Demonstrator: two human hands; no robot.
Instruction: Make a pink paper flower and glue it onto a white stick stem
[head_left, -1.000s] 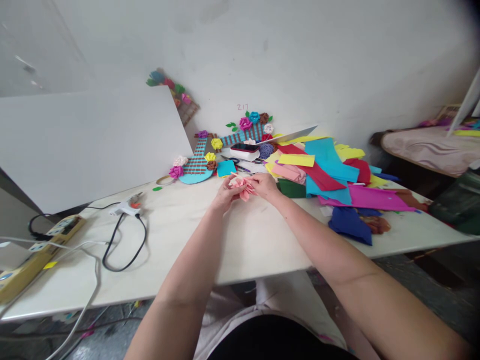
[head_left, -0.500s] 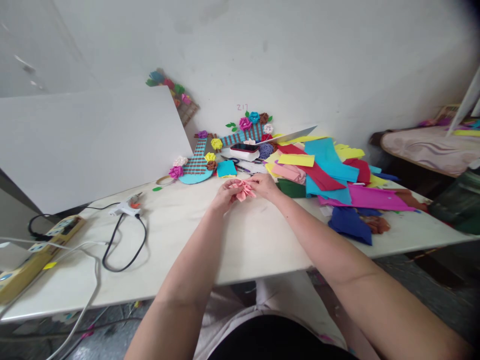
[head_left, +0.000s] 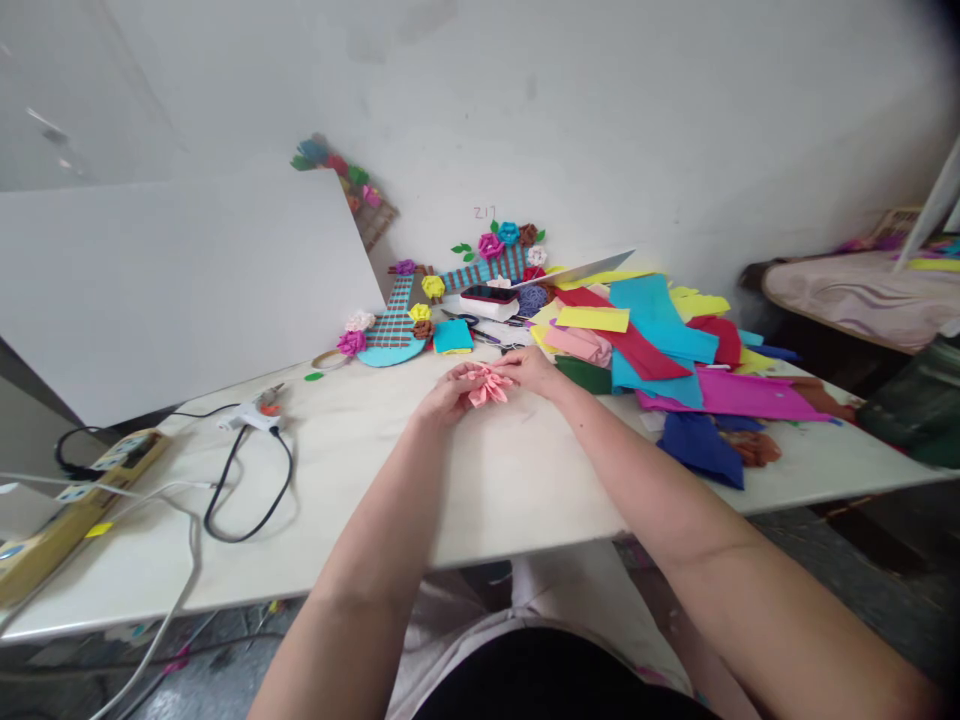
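Observation:
A pink paper flower [head_left: 490,386] with spread petals is between my two hands, just over the white table. My left hand [head_left: 448,392] is closed on its left side, the thumb across the petals. At the upper right, my right hand [head_left: 529,370] pinches the flower's edge with bent fingers. Behind my hands lie a turquoise paper square [head_left: 454,336] and dark-handled scissors [head_left: 471,321]. Further back stands a blue cut-out shape [head_left: 391,350] with brown strips and paper flowers.
Coloured crepe paper [head_left: 664,330] is heaped on the right. A white glue gun [head_left: 251,416] with a black cable lies on the left, near a power strip [head_left: 82,510]. A large white board [head_left: 187,290] leans at the back left. A phone [head_left: 489,295] rests on a white box.
The pink flower now shows more of its petals, fanned out toward me. My left hand has shifted slightly left and my right hand slightly right.

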